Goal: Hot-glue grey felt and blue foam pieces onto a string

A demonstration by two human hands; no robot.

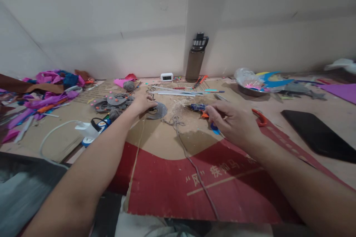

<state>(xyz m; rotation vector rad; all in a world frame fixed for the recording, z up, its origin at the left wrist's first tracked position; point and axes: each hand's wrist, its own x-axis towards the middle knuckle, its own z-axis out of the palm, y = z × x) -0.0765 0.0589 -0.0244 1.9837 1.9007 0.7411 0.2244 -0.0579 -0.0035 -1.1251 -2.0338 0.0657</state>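
Note:
My left hand reaches over the cardboard, with thumb and fingertips closed on the left part of a round grey felt piece. The piece lies low over the board, and part of it is hidden under the fingers. My right hand is closed around what looks like a blue glue gun, its dark tip pointing left. Most of the tool is hidden by the hand. Between the hands lies a loosely looped grey yarn, its tail running down toward me. Left of my left hand is a pile of grey felt pieces with pink and orange dots.
A red-and-brown cardboard sheet covers the front. Behind stand a bottle and a small white clock, near white sticks. Right are a phone, red-orange handle and bowl. Left are a plug and felt scraps.

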